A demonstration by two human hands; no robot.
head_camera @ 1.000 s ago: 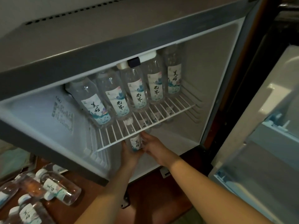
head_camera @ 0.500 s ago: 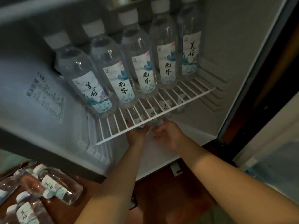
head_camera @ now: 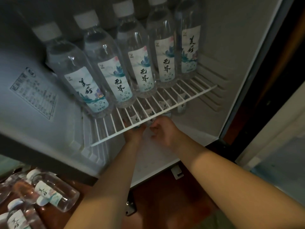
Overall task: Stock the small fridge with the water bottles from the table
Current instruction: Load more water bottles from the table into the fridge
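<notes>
In the head view, the left hand (head_camera: 132, 134) reaches under the front bar of a white wire shelf (head_camera: 189, 99) inside the small fridge with smooth pale plastic walls (head_camera: 222, 38). The bars hide its fingers, so I cannot tell whether it grasps the clear plastic bottle with a pale printed label (head_camera: 137, 119) directly above it. The right hand (head_camera: 165, 132) sits just beside the left, its fingers loosely curled and nothing visible inside the curl. More labelled bottles (head_camera: 181, 105) stand beyond the right hand on the fridge floor, seen through the bars. Above both hands, five tall, round clear water bottles with white ribbed caps (head_camera: 142, 70) stand in a row on the shelf. Far to the left of the left hand, a printed sticker (head_camera: 33, 95) lies flat on the side wall. Below the left forearm, several matching bottles (head_camera: 54, 194) lie on their sides on the glossy reddish-brown table (head_camera: 165, 204).
</notes>
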